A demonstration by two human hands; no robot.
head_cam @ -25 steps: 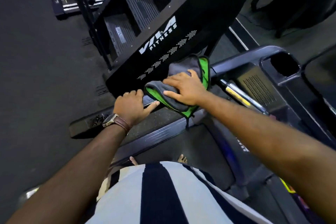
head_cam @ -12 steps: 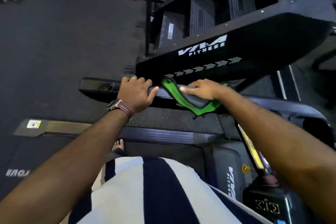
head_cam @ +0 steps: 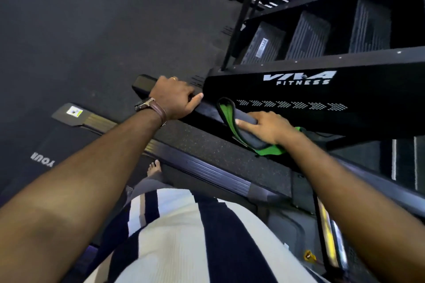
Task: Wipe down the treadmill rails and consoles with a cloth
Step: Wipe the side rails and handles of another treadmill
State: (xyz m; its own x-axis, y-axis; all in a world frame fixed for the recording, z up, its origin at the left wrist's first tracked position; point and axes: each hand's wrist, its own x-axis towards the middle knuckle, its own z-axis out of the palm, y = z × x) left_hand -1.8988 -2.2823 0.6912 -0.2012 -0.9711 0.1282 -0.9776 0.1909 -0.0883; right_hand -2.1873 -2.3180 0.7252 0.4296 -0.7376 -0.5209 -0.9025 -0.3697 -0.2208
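Note:
A black treadmill side rail [head_cam: 207,111] runs from upper left to lower right across the middle. My left hand [head_cam: 176,97], with a brown watch strap and a ring, grips the rail near its free end. To its right a grey cloth with green edging [head_cam: 247,139] is folded over the rail. My right hand [head_cam: 268,125] presses flat on top of the cloth, fingers pointing left along the rail. The cloth's lower edge hangs over the rail's near side.
A black stair-climber machine [head_cam: 322,89] marked VIVA FITNESS stands just beyond the rail, its steps at upper right. Below lies the treadmill's speckled side deck [head_cam: 230,156] and belt, with my bare foot [head_cam: 154,167] on it. Dark gym floor [head_cam: 92,30] fills the left.
My right hand has slid the cloth along the rail toward my left hand, and my view has swung left. My left hand has kept its grip on the rail end.

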